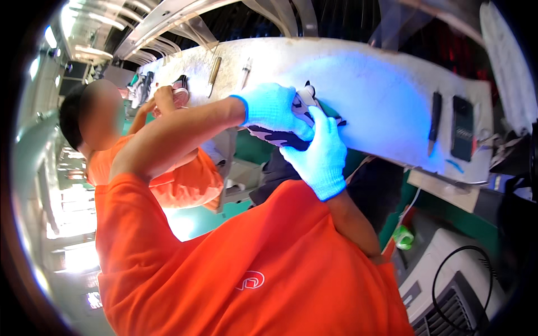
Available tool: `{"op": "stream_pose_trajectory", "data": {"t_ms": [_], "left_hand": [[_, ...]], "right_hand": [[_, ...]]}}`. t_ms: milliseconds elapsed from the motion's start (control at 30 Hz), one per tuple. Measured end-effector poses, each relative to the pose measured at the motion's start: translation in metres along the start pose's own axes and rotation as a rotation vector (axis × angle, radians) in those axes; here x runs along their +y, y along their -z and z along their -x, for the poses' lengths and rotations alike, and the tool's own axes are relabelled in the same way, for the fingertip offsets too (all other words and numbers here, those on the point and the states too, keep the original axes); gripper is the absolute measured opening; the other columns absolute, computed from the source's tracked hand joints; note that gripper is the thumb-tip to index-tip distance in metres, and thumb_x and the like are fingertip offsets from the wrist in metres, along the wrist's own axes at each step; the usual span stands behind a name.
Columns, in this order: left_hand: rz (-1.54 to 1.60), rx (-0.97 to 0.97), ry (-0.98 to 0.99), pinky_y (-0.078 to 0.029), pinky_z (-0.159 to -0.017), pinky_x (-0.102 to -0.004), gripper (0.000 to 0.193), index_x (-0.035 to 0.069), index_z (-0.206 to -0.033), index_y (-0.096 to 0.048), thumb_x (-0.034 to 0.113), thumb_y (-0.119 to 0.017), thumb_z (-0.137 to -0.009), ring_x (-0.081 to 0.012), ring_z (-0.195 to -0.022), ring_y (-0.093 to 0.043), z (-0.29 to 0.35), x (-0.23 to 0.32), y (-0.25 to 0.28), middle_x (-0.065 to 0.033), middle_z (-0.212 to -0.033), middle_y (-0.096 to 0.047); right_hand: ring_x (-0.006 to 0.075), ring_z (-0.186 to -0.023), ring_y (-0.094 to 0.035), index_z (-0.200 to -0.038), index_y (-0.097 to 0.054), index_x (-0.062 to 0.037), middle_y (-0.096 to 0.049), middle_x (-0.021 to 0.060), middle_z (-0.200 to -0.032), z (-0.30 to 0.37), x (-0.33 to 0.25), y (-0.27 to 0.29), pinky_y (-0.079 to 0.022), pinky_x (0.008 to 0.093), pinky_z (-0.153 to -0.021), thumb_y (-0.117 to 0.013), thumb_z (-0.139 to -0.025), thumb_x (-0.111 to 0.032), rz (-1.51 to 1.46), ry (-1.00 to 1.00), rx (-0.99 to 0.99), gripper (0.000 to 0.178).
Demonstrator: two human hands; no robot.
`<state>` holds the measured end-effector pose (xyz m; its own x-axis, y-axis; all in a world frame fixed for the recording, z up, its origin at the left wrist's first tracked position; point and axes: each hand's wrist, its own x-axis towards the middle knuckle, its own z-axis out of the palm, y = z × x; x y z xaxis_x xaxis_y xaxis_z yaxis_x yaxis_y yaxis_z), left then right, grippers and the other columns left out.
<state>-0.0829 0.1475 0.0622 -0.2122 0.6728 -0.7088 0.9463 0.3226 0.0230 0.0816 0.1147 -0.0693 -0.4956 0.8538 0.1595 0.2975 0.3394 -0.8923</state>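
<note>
A shoe (pixel 280 138) with a dark and pale patterned sole and a grey, black and green upper is held between my hands at the table's near edge. My left hand (pixel 274 109), in a knitted glove lit blue, wraps over the shoe from the left, hiding much of it. On the right side my right hand (pixel 322 155), gloved the same way, grips the shoe, its thumb and fingers spread around it. The far end of the shoe, with dark tabs, shows beyond my fingers.
On the white table (pixel 381 84) lie a black pen-like tool (pixel 435 117) and a dark phone (pixel 462 129) at right, a wooden-handled tool (pixel 214 73) and a white marker (pixel 245 73) at left. A co-worker (pixel 162 151) sits left, handling a pink shoe (pixel 180 96). A grey machine (pixel 443 274) stands lower right.
</note>
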Motion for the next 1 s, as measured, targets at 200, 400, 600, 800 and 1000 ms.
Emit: {"op": "stream_pose_trajectory", "data": {"t_ms": [200,400,600,800,1000], "left_hand": [[0.804,-0.25,-0.603,-0.054,-0.113,-0.0431,0.107,-0.004,-0.162,-0.051,0.053,-0.093,-0.082,-0.0288,-0.132,-0.069,0.056,-0.075,0.033,-0.0197,-0.148,-0.069],[1.16,0.402,-0.599,-0.057,-0.107,-0.0341,0.088,-0.002,-0.152,-0.057,0.01,-0.101,-0.076,-0.0149,-0.121,-0.068,0.042,-0.026,-0.072,-0.007,-0.133,-0.072],[1.802,0.425,-0.673,-0.059,-0.107,-0.0384,0.076,-0.004,-0.146,-0.058,0.007,-0.097,-0.081,-0.0216,-0.122,-0.071,0.023,-0.009,-0.109,-0.0117,-0.13,-0.073],[1.96,0.17,-0.479,-0.062,-0.085,-0.0306,0.066,-0.005,-0.134,-0.061,0.012,-0.098,-0.083,-0.0164,-0.098,-0.075,0.018,0.025,-0.191,-0.0108,-0.115,-0.076],[1.87,0.388,-0.464,-0.061,-0.084,-0.0323,0.06,-0.003,-0.119,-0.068,0.019,-0.104,-0.075,-0.0129,-0.095,-0.071,0.018,0.038,-0.181,-0.0081,-0.11,-0.076]], "right_hand": [[0.013,-0.092,-0.058,-0.163,-0.045,0.0021,-0.059,0.002,-0.107,0.032,0.017,0.058,-0.056,0.0296,-0.082,-0.106,-0.071,-0.019,-0.292,-0.074,-0.001,0.112],[0.0118,-0.102,-0.06,-0.165,-0.042,0.0014,-0.059,0.0013,-0.115,0.042,0.038,0.045,-0.062,0.0274,-0.086,-0.093,-0.078,0.01,-0.626,-0.24,0.114,0.102],[0.0267,-0.13,-0.068,-0.162,-0.048,0.0034,-0.065,0.0134,-0.148,0.036,0.033,0.048,-0.059,0.0414,-0.11,-0.074,-0.082,0.018,-1.074,-0.38,0.091,0.085],[0.0265,-0.119,-0.072,-0.145,-0.059,0.001,-0.071,0.0123,-0.132,0.036,0.03,0.049,-0.06,0.0425,-0.104,-0.067,-0.093,0.007,-1.056,-0.441,0.151,0.052],[0.0174,-0.098,-0.072,-0.116,-0.074,-0.0008,-0.074,0.0059,-0.108,0.057,0.018,0.067,-0.06,0.0348,-0.087,-0.081,-0.088,0.0,-0.609,-0.353,0.179,0.029]]}}
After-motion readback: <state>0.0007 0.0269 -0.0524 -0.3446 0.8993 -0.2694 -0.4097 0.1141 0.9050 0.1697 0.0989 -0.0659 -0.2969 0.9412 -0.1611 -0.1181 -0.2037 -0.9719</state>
